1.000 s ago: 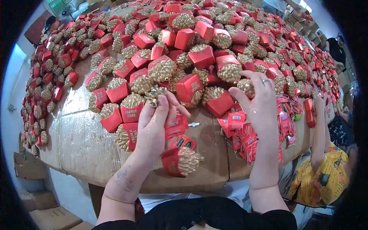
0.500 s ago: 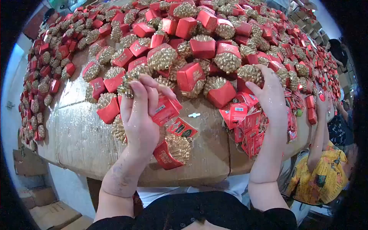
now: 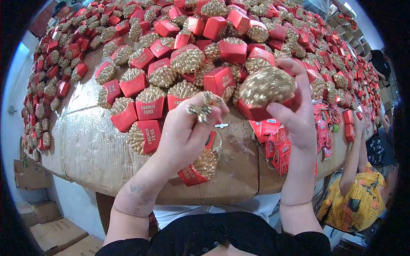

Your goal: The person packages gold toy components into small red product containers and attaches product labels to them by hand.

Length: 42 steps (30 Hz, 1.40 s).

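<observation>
My right hand (image 3: 294, 111) is closed around a French-fries ornament (image 3: 267, 87), a red box with a rounded, glittery gold top, tilted and slightly blurred. It is held just above the front of the heap. To its left, my left hand (image 3: 188, 123) pinches a few small shiny gold pieces (image 3: 205, 106), which look like ornament caps. Below that hand, another fries ornament (image 3: 192, 175) lies on the cardboard, partly hidden by the wrist. Several more, such as one fries ornament (image 3: 149, 102), sit just beyond my left hand.
A large heap of red and gold ornaments (image 3: 222, 51) covers the far part of the cardboard-topped table (image 3: 98, 149). Red hang tags with strings (image 3: 282, 155) pile beside my right forearm. A small white piece (image 3: 221, 125) lies between my hands. At right works a person in a yellow patterned shirt (image 3: 356, 200).
My right hand has lifted a fries ornament off the heap toward the middle. My left hand has moved right with the gold pieces, and the red tags beside it are now mostly hidden.
</observation>
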### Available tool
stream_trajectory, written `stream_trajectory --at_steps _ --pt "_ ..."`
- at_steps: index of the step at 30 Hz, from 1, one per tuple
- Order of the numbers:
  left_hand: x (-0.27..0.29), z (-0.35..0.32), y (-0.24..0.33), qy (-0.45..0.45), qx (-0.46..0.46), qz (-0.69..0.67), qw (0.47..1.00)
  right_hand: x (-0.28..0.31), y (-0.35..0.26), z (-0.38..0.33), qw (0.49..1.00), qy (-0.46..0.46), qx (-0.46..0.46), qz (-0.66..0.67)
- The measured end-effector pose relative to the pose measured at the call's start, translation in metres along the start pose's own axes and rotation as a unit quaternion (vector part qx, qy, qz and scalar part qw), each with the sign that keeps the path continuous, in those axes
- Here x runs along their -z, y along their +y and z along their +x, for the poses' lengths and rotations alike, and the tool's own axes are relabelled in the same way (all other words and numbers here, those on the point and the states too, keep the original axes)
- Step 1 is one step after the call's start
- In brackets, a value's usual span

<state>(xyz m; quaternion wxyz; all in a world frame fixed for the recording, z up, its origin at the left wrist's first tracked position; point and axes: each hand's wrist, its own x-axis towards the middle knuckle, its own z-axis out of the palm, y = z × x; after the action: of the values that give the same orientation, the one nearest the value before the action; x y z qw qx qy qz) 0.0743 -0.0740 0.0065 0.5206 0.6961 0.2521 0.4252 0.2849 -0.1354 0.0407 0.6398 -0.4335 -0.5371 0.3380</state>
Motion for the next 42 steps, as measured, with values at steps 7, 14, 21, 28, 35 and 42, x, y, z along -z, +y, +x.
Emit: stream_trajectory --at_steps 7,14,21,28,35,42 --pt "0.010 0.002 0.006 -0.073 -0.109 0.263 0.956 -0.002 -0.006 -0.003 0.995 -0.075 -0.054 0.039" --pt "0.007 0.005 0.005 -0.043 -0.149 0.254 0.955 0.003 -0.018 0.000 0.970 -0.155 0.010 -0.187" --pt "0.010 0.009 0.004 -0.104 -0.171 0.316 0.927 0.001 -0.029 -0.003 0.968 -0.128 -0.120 -0.178" --pt "0.012 0.010 0.004 -0.184 -0.131 0.303 0.926 0.007 -0.028 -0.001 0.938 -0.214 0.002 -0.274" --pt "0.016 0.012 0.001 -0.225 -0.117 0.264 0.931 0.011 -0.022 -0.002 0.911 -0.262 0.063 -0.313" --pt "0.015 0.010 -0.009 -0.240 -0.066 0.244 0.937 0.006 -0.018 -0.004 0.887 -0.263 0.076 -0.373"
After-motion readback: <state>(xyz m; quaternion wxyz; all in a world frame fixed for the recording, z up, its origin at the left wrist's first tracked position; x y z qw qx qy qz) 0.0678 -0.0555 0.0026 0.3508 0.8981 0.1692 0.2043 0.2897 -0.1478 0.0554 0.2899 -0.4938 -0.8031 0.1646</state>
